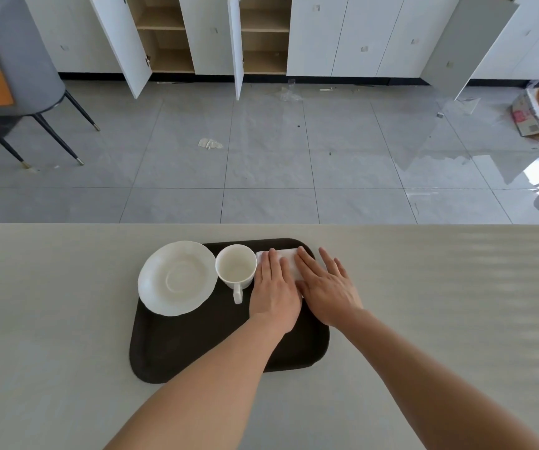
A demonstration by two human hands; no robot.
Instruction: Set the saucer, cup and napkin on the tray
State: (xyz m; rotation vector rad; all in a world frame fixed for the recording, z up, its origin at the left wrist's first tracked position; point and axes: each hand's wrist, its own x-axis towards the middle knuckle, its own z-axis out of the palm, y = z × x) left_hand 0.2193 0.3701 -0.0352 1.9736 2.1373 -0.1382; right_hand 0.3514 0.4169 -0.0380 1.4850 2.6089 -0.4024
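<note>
On the tray (196, 345), both hands, left (274, 293) and right (328, 289), press flat, fingers spread, on the napkin (289, 259) right of the cup (236, 266) and saucer (177, 277).

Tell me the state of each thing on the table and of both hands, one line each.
saucer: upright, empty, on the tray's far left corner, overhanging its edge.
cup: upright, empty, handle toward the person, standing on the tray beside the saucer.
napkin: flat on the tray, pressed under both hands.
tray: flat on the table.
left hand: open, palm down.
right hand: open, palm down.
</note>
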